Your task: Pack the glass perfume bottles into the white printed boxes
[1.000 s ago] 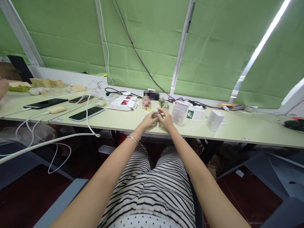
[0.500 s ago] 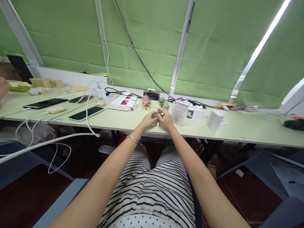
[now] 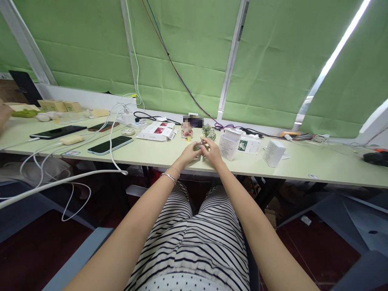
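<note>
Far left of my hands, at the edge of view: another person's hand (image 3: 3, 115), partly cut off. Next, well left of my left hand: large flat black phone (image 3: 57, 131) with white cable; nearer, phone in pale blue case (image 3: 110, 145), dark screen up. Beyond and left of my left hand: flat white cardboard box with red pictures (image 3: 156, 131), lying down. Just beyond my left hand: round clear container with red contents (image 3: 186, 131), small yellow block (image 3: 188, 139) in front of it.

My left hand (image 3: 191, 152), silver bangle (image 3: 169, 176) on wrist: fingers closed around the left side of a small rounded see-through object with green in it (image 3: 197, 147). Object sits between my hands, above the near part of the pale table (image 3: 318, 161); mostly covered, details too small to tell. My right hand (image 3: 213, 152): thumb and fingers pinched on its right side, fingertips meeting my left.

Beyond my right hand: clear container with green contents (image 3: 208, 131). Just right of that hand: upright white printed box (image 3: 228, 145), then white box with green picture (image 3: 248, 146); further right, another white printed box (image 3: 273, 154).
</note>
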Action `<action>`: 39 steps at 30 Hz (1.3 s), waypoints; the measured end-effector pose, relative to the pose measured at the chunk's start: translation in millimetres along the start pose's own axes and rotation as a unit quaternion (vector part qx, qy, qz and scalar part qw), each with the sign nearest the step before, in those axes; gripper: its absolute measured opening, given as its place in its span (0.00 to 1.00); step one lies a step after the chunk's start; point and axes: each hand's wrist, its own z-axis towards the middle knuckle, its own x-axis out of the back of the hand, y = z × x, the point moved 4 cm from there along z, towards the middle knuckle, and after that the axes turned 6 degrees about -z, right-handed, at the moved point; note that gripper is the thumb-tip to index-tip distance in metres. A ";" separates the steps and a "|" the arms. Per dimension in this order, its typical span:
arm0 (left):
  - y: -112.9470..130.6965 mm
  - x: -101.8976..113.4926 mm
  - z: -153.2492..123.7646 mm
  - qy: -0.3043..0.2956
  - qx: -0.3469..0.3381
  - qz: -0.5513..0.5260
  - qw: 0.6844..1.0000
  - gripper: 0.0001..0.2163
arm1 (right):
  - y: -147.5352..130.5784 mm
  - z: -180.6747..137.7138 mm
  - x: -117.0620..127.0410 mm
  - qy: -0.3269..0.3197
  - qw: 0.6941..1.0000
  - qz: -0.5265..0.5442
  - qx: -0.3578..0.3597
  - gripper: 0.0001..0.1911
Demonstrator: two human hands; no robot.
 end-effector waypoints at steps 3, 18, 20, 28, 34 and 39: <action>0.0 0.1 -0.3 0.001 0.003 -0.003 1.000 0.19 | -0.3 0.1 0.2 -0.001 1.000 -0.005 0.004 0.18; 1.1 -0.4 -1.9 -0.002 0.018 0.003 1.000 0.19 | -4.1 -3.5 0.7 0.001 1.000 -0.023 0.015 0.19; 1.1 -0.6 -2.5 -0.002 0.023 -0.002 1.000 0.19 | -3.3 -3.5 -0.6 -0.001 1.000 -0.019 0.015 0.20; 2.8 1.7 -3.0 -0.003 0.005 0.020 1.000 0.17 | -8.7 -14.9 14.5 0.120 0.992 -0.042 -0.017 0.18; 0.0 3.4 -3.0 -0.008 -0.004 0.029 1.000 0.18 | -25.3 -36.3 5.6 -0.007 0.991 -0.115 -0.061 0.12; 0.4 3.3 -4.5 -0.008 0.002 0.025 1.000 0.18 | -27.2 -38.4 -2.1 -0.026 0.983 -0.148 -0.105 0.08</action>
